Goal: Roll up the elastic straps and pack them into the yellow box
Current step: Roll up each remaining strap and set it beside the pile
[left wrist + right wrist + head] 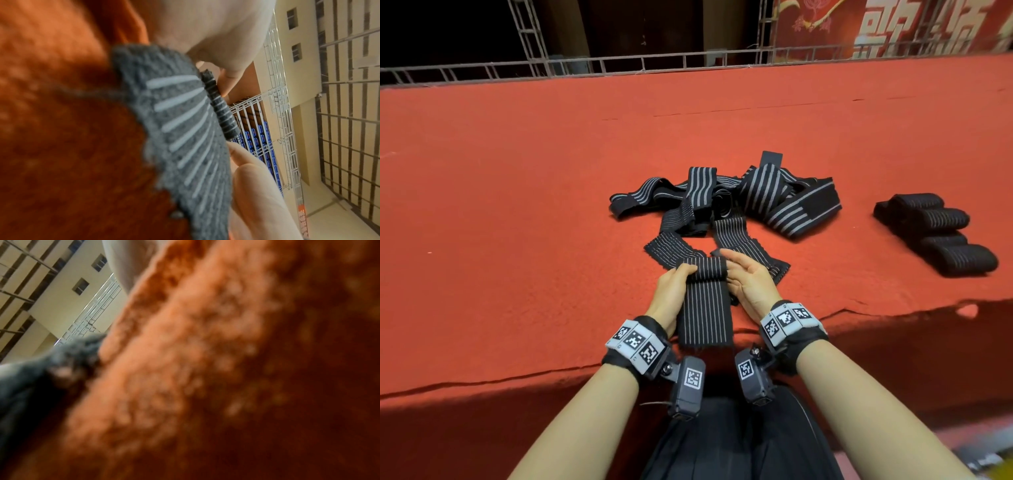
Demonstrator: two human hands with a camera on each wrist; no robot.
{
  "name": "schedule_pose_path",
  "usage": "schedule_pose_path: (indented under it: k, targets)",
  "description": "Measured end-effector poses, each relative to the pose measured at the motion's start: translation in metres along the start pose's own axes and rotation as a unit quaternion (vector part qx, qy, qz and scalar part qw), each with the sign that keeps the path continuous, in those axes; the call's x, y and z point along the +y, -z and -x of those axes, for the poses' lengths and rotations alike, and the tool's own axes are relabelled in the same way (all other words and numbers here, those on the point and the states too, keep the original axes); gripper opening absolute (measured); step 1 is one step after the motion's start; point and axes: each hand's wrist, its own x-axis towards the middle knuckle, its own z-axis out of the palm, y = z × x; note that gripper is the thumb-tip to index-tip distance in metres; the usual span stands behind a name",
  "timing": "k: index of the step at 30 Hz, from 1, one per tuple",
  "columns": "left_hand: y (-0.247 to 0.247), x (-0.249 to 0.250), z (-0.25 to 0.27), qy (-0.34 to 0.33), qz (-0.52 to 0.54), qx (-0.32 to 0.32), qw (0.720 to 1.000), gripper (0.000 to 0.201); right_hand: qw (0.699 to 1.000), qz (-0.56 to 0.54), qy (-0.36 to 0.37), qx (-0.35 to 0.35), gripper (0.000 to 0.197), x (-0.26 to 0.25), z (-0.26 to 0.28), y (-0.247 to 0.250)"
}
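the fingers of the left hand [673, 284] were curled over the left end of a small roll [709, 268] formed in the strap [705, 308], gripping it. the right hand [748, 279] stood at the roll's right end, palm turned inward, fingers nearly straight and relaxed, fingertips touching the fabric without closing on it. the roll lay directly between both hands, its long axis running left to right across the body. the flat, unrolled length ran from the roll back toward the person, ending near the edge of the red carpeted surface [517, 205]. judged from this, rolling would proceed toward the body. the strap was black, ribbed, with thin pale lengthwise stripes and a frayed near edge. beyond the hands lay a tangled pile of loose straps [726, 202]; finished rolls [941, 233] sat well apart on the right. the yellow box was not in view.
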Motion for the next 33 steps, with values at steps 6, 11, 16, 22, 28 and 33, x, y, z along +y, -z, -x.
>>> schedule_pose_path:
  k: [6,11,16,22,28,33]
  targets:
    - [0.001,0.000,0.003,-0.016,0.021,-0.023,0.999,0.017,1.000,0.014,-0.021,-0.005,0.027,-0.005,0.000,-0.004]
    - [0.000,0.000,0.004,-0.019,0.019,-0.024,0.999,0.025,0.998,0.058,-0.011,-0.030,0.026,-0.004,0.004,-0.005]
    - [0.004,-0.003,0.001,-0.010,-0.016,-0.033,0.999,0.026,0.999,-0.038,-0.003,-0.038,0.024,-0.007,0.007,0.001]
    - [0.007,-0.007,-0.001,-0.021,-0.087,-0.029,0.996,0.024,0.994,-0.102,-0.019,-0.041,0.040,-0.007,0.005,0.003]
    - [0.004,-0.010,-0.004,-0.030,-0.120,-0.006,0.992,0.021,0.994,-0.097,-0.024,-0.037,0.044,-0.004,0.003,0.008]
    - [0.006,-0.003,-0.002,0.003,-0.049,-0.020,0.999,0.041,0.997,-0.069,-0.016,-0.033,0.045,-0.001,0.001,0.008]
